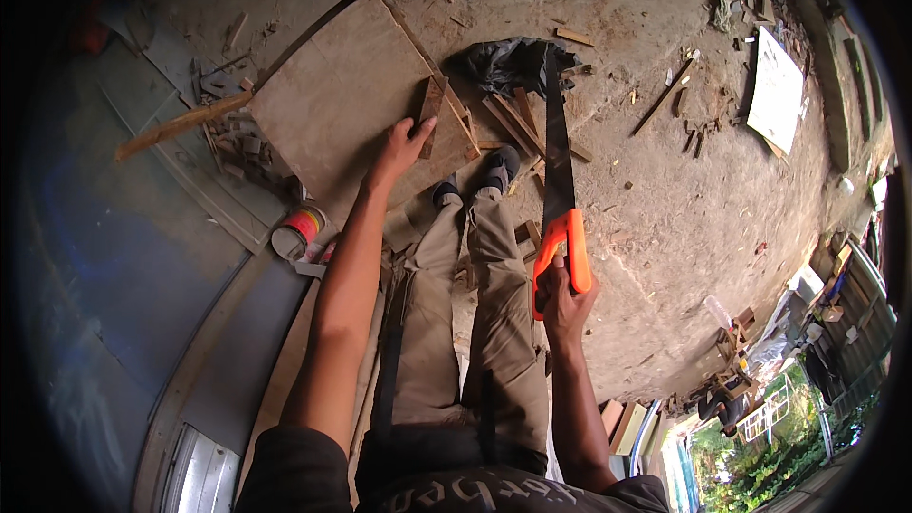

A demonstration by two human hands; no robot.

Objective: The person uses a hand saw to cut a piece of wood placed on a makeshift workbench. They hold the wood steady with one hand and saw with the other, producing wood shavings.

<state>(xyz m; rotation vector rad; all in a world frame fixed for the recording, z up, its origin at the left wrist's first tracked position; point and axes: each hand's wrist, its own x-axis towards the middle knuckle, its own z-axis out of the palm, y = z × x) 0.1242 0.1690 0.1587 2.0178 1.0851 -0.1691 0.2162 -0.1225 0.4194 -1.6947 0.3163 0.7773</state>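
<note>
at far left, a long wooden strip projects past the left corner of a square, dusty surface. nearer the person, a can with a red and yellow label stands below that surface's edge. left hand: partly closed, thumb and fingers at the near end of a short brown wood block, which lies at the surface's right edge. right of this, several wood offcuts lie on the floor near crumpled black plastic. handsaw: held to the right of the block, blade pointing away from the person, its tip overlapping the plastic in view; contact cannot be determined. right hand: closed around the saw's orange handle. at far right, a white panel lies among scattered scraps.
</note>
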